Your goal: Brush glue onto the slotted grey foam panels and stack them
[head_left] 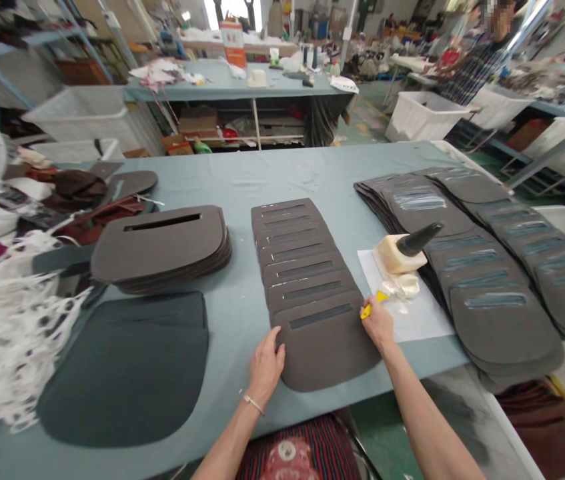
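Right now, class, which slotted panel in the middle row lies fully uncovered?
The front panel, nearest the person's body, with the left hand at its left edge. The panels behind it each show only a strip around their slot.

No text legible anywhere. Orange-and-white box [233,44], eleven o'clock, on far table [212,85]: reddish marks on its pale upper part, too small and blurred to read. White packet [344,85], one o'clock, same table's right end: dark print, unreadable.
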The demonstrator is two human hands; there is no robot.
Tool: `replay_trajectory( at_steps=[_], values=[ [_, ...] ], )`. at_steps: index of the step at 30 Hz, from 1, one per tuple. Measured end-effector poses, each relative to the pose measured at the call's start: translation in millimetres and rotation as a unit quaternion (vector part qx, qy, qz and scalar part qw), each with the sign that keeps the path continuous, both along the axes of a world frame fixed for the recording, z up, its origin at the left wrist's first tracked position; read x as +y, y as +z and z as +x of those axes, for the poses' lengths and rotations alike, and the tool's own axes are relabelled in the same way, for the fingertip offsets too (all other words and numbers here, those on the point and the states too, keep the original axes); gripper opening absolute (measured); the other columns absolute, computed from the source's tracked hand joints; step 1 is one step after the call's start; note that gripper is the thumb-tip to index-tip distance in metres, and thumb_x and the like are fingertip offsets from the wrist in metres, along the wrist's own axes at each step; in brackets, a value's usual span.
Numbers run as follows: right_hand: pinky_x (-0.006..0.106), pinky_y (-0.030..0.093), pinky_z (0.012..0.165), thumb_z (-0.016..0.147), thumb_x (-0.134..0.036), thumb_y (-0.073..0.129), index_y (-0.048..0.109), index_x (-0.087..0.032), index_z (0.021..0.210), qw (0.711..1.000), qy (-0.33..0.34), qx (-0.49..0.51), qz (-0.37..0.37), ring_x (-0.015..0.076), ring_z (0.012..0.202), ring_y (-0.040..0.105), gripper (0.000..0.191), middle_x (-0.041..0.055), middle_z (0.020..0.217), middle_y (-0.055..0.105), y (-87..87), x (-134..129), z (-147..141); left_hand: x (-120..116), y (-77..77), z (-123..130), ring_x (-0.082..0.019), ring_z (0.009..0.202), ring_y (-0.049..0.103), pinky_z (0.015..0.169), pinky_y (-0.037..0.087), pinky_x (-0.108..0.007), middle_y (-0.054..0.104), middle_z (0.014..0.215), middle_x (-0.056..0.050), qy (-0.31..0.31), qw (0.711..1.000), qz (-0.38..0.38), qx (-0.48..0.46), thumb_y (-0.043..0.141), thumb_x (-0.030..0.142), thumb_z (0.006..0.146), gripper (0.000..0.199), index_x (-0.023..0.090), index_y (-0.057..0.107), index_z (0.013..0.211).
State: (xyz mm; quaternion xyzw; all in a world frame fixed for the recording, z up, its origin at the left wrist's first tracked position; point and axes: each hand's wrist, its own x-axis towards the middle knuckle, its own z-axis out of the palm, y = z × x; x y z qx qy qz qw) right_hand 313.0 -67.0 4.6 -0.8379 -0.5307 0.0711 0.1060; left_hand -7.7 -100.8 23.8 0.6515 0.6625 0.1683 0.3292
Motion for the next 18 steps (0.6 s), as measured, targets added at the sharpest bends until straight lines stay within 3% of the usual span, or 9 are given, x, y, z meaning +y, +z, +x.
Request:
replay_trajectory(
  at_steps=[6, 18],
  values=[
    [0.024, 0.018, 0.055, 0.084, -0.022, 0.050, 0.054, -0.019, 0.091, 1.000, 0.001, 0.015, 0.007, 0.0096, 0.055, 0.038, 0.008, -0.0023, 0.066, 0.048, 2.8, -4.0, -7.7, 12.7, 1.6, -9.9, -0.017, 0.075, 0.057, 0.073, 0.044, -0.031, 0.058, 0.084, -0.004, -0.011, 1.000, 0.008, 0.000, 0.039, 0.029, 0.084, 0.043, 0.021, 0.050, 0.125],
    [0.023, 0.023, 0.056, 0.077, -0.012, 0.047, 0.053, -0.020, 0.092, 1.000, 0.006, 0.021, 0.012, 0.0116, 0.060, 0.048, 0.018, -0.0006, 0.073, 0.056, -0.8, -3.7, -2.5, 10.9, -2.8, -11.3, -0.016, 0.071, 0.060, 0.068, 0.045, -0.028, 0.061, 0.081, -0.003, -0.016, 1.000, 0.011, 0.014, 0.040, 0.035, 0.086, 0.044, 0.022, 0.050, 0.126]
  ],
)
